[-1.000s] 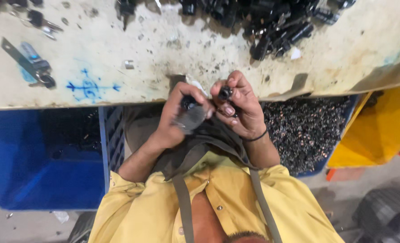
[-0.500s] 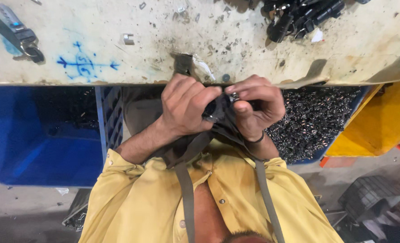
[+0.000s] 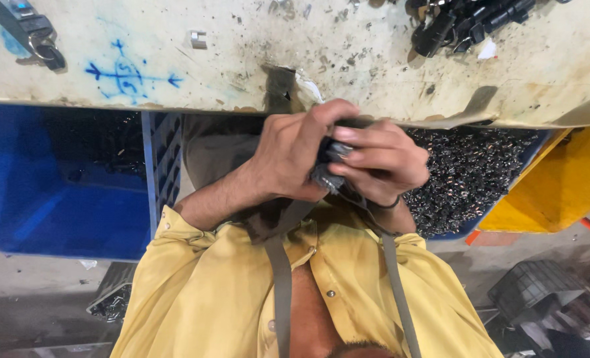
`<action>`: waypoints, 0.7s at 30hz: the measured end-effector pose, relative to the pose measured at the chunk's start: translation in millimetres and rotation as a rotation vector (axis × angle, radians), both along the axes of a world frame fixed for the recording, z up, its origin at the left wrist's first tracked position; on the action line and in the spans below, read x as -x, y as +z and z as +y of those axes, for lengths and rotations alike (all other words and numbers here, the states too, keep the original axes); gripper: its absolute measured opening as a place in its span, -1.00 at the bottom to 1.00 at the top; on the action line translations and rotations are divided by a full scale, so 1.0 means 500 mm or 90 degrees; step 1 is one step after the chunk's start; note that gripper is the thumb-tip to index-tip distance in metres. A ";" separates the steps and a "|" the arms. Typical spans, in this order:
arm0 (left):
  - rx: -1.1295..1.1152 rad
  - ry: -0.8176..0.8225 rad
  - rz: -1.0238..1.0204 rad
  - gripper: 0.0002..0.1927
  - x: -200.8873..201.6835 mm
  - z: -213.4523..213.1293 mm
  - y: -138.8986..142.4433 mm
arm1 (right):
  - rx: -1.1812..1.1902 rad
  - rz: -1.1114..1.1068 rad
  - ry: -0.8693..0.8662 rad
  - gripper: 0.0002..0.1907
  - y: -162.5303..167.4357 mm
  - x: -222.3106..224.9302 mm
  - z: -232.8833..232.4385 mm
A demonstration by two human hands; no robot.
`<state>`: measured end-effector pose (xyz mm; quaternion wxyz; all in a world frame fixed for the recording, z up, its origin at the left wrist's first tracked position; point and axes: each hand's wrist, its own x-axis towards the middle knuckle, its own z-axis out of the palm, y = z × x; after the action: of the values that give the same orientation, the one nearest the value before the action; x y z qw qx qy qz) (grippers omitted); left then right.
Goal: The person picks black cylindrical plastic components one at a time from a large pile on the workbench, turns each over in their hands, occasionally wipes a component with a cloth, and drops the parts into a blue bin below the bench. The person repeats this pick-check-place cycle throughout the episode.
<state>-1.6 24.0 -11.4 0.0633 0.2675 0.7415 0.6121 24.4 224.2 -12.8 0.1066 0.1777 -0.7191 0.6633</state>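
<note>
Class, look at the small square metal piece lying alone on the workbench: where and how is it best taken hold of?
Pinch the small square metal piece across two opposite flat sides, coming straight down from above. It lies flat on the workbench with bare surface all around it, so fingertips should fit on either side.

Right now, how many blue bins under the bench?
2. Left blue bin; right blue bin, heaped with small metal parts, partly behind the left hand and right hand clasping a dark piece. The bench may hide more.
</note>
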 end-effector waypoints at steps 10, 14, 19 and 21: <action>0.045 -0.029 0.000 -0.17 0.005 -0.009 0.008 | -0.065 0.009 0.110 -0.74 0.006 0.026 0.001; 0.082 -0.080 0.021 0.05 0.018 -0.016 0.012 | -0.148 0.016 0.139 -0.75 0.024 0.034 0.003; 0.227 -0.202 0.022 0.23 0.030 -0.031 0.017 | -0.165 0.090 0.210 -0.84 -0.005 0.046 0.019; 0.208 -0.181 0.034 0.20 0.026 -0.040 0.020 | -0.165 0.092 0.240 -0.87 -0.025 0.041 0.021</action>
<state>-14.8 4.0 -1.2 0.1716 0.3718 0.7870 0.4615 3.7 234.7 -25.3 0.0082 0.3678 -0.7430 0.5590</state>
